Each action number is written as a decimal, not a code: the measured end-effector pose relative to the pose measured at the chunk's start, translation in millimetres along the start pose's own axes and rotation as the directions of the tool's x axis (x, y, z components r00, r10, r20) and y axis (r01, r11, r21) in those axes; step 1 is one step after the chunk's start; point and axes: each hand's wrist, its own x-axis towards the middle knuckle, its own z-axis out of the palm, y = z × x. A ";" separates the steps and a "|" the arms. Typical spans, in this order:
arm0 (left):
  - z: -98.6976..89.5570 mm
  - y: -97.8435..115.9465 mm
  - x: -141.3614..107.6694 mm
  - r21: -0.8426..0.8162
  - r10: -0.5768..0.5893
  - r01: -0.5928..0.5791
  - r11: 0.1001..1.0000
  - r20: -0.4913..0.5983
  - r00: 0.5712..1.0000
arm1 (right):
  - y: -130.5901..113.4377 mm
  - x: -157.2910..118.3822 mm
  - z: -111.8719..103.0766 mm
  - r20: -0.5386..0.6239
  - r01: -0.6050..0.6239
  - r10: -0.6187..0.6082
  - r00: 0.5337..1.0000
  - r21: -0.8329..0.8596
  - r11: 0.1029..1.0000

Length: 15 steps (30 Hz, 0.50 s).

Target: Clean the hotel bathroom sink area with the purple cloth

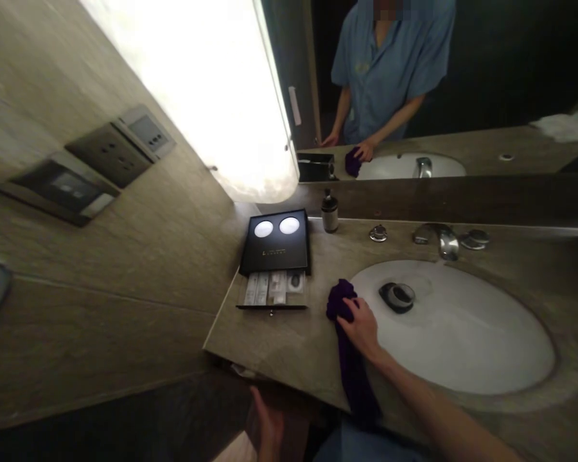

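Note:
My right hand [362, 326] is closed on a bunched dark purple cloth [341, 300] on the stone counter, at the left rim of the sink. The cloth's long tail hangs toward the counter's front edge. Below that edge, my left hand [268, 425] is apart from the cloth, its thumb stretched out and nothing visible in it; its other fingers show only in part. Inside the white oval sink [462, 346] sits a small clear glass [402, 295], with a dark flat piece [390, 296] under or against it.
Left of the cloth stands a black amenity box [275, 255] with its drawer [274, 289] pulled out, holding several small packets. A soap bottle [330, 215], a tap [446, 244] and two knobs [378, 233] line the back. Above are a mirror [501, 70] and a bright lamp [207, 83].

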 end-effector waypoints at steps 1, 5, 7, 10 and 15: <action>5.7 8.0 4.0 -0.202 -0.078 0.083 0.976 0.030 0.997 | -13.9 27.6 -3.2 -0.026 0.011 -0.012 1.000 -0.014 1.000; 8.5 31.4 10.6 -0.482 -0.145 0.218 0.849 0.184 0.972 | -56.6 90.2 9.7 0.095 0.149 -0.136 0.986 -0.153 0.977; -0.5 46.7 12.8 -0.302 -0.107 0.095 0.949 -0.024 0.994 | -60.5 74.9 25.3 0.194 0.199 -0.164 0.967 -0.177 0.964; -10.1 91.3 30.9 0.444 0.543 -0.384 0.810 -0.318 0.777 | -48.1 6.5 42.7 0.293 0.153 -0.110 0.950 -0.128 0.980; 13.8 193.9 97.7 0.624 0.788 -0.697 -0.354 0.600 0.138 | -42.3 -49.4 14.2 0.405 -0.197 0.089 0.910 0.233 0.952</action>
